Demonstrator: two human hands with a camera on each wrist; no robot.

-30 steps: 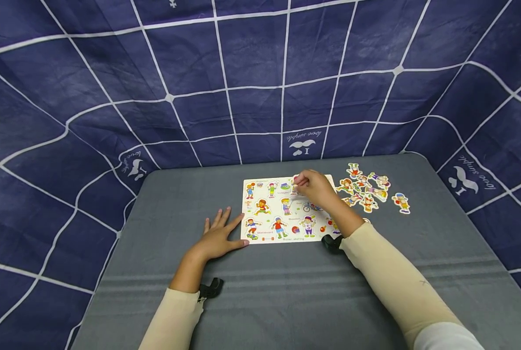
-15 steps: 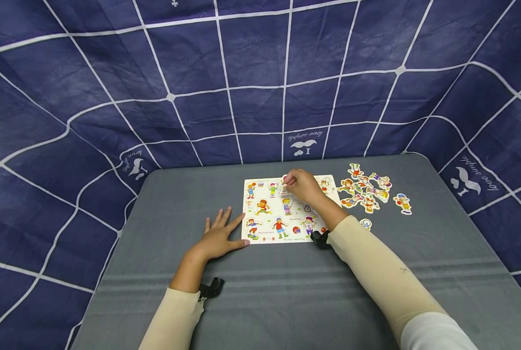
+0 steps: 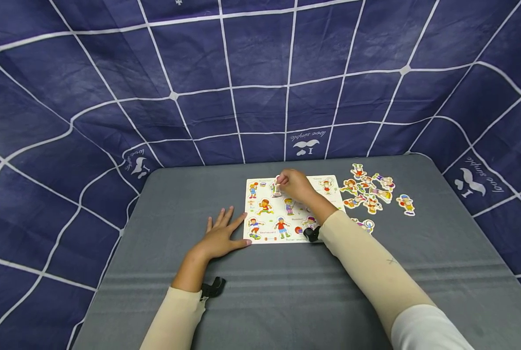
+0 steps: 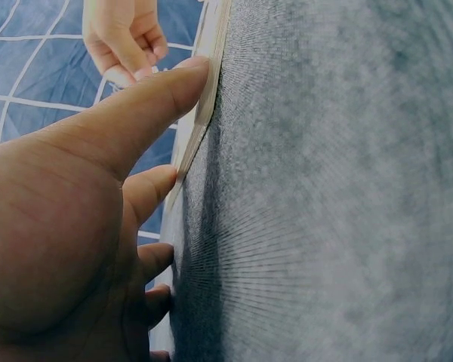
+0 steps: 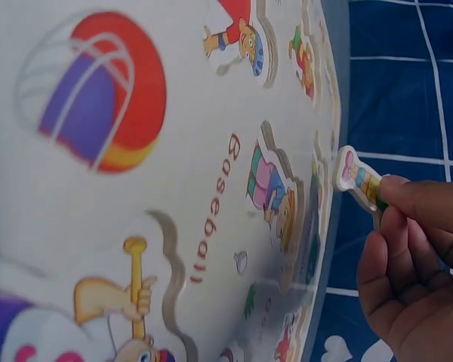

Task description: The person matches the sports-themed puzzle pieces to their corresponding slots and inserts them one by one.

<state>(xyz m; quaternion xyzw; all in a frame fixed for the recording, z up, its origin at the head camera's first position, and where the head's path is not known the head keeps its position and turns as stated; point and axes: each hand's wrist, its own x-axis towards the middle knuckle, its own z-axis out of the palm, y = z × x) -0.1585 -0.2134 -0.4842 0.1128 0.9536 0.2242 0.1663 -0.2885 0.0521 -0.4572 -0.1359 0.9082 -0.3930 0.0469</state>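
Note:
A white puzzle board (image 3: 301, 213) printed with sports figures lies on the grey table. My right hand (image 3: 297, 186) is over its upper part. In the right wrist view, the thumb and fingers pinch a small figure-shaped puzzle piece (image 5: 360, 179), tilted and raised off the board; the fingertips cover part of it. My left hand (image 3: 218, 240) rests on the table with fingers spread, thumb and index finger touching the board's left edge. The left wrist view shows the left thumb (image 4: 189, 79) on the board's rim.
Several loose figure pieces (image 3: 372, 204) lie in a cluster right of the board. One piece (image 3: 405, 205) lies apart, farther right. Another piece (image 3: 367, 225) is beside the right sleeve (image 3: 365, 257). A blue gridded cloth (image 3: 260, 112) hangs behind the table.
My right hand has moved left across the board's top row, still pinching the puzzle piece. The tennis figure at the board's upper right has come into view. My left hand stays in place.

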